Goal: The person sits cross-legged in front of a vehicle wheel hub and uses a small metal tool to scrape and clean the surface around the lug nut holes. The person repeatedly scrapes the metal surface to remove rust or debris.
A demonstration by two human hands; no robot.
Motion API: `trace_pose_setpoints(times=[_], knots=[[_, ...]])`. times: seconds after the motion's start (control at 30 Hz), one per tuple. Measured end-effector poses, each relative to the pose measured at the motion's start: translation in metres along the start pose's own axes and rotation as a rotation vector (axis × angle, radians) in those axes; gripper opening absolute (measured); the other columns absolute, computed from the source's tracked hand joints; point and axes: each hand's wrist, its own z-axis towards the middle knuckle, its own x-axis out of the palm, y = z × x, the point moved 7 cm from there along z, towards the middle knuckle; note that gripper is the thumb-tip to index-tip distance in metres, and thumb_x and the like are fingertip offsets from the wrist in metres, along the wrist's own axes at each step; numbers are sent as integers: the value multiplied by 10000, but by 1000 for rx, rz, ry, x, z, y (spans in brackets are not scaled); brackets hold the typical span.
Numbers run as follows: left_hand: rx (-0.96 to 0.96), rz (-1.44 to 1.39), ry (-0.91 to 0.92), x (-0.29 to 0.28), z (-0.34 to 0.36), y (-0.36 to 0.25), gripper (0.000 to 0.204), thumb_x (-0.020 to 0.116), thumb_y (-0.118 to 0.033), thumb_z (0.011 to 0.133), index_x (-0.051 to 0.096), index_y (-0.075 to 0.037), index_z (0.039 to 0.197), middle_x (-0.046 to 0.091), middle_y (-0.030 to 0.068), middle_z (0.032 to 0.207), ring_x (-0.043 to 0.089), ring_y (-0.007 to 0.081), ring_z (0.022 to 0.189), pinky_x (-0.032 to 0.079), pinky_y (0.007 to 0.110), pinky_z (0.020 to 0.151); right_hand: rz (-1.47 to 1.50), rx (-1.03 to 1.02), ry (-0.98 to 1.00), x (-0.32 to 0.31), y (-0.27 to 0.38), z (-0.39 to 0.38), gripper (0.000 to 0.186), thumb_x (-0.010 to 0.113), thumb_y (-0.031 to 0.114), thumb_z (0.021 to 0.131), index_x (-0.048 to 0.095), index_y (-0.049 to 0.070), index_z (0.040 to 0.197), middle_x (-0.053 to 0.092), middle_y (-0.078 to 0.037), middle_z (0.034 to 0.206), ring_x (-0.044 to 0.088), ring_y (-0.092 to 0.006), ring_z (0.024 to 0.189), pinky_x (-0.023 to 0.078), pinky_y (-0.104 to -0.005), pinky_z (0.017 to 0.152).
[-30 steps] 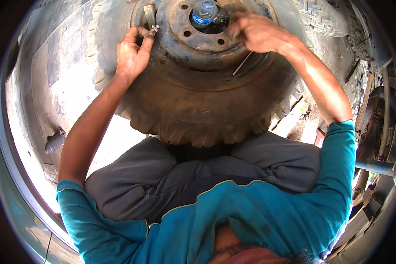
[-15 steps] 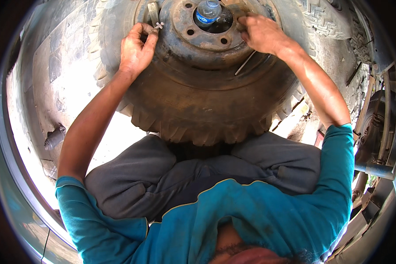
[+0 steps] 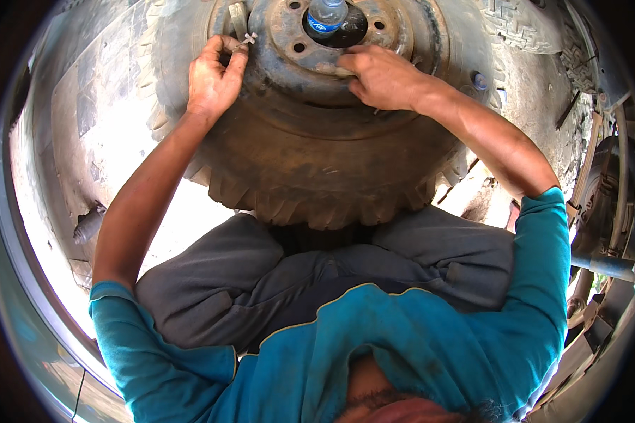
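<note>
A worn, muddy tyre [image 3: 310,176] on a rusty steel rim [image 3: 402,39] lies in front of my knees. My left hand [image 3: 212,77] pinches a small cross-shaped metal piece [image 3: 248,37] at the rim's left edge, beside a grey stub [image 3: 237,15] standing there. My right hand [image 3: 381,77] lies on the rim's near side, fingers together and pointing left. Whether it holds anything is hidden under the palm. A plastic water bottle with a blue label [image 3: 326,14] stands in the hub hole.
My grey trousers [image 3: 261,282] and teal sleeves fill the lower view. Dusty concrete ground [image 3: 85,127] lies to the left, with a small dark metal part [image 3: 88,224] on it. Vehicle chassis parts and a pipe [image 3: 607,264] crowd the right edge.
My right hand has slid left and down along the rim, covering the thin rod seen under it earlier. My left hand has stayed at the rim's left edge, pinching the small piece.
</note>
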Motion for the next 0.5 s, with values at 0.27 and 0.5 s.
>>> trace_pose_setpoints(times=[0.27,0.5], knots=[[45,-3,-11,0,0,-6,194,697,-240,940,659,-51,967,700,72,745,618,147,657,529,332,690,-235,167,-71,-23,-35,-14,321,691,92,881,664,14,1192,711,-214,1094,692,-405,1015,578,-461,899],[12,28,-1,-3,-3,-9,195,687,-242,940,661,-52,977,719,78,801,645,161,693,538,333,718,123,81,-118,-45,-34,-10,281,617,53,948,660,39,1225,743,-188,1065,707,-385,994,560,-468,884]])
